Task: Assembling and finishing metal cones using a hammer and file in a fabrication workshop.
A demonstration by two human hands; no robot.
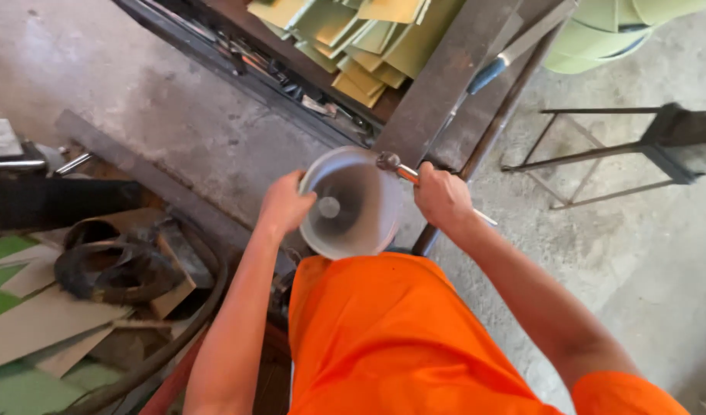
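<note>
While one person in an orange shirt (383, 338) looks down, two hands work on one round metal bowl (351, 201) held close to the body. One left hand (285, 206) curls tight on the bowl's rim. One right hand (443, 196) is closed around one wrench (403, 172) touching the rim. Farther off lies one pile of green sheets (353, 38) on one metal bench (445, 84).

Metal workshop: concrete floor (176, 100), steel bench (445, 77) just beyond fingers w/ cut green sheets (353, 38), scrap offcuts (45, 323) & hose (176, 338) left.
</note>
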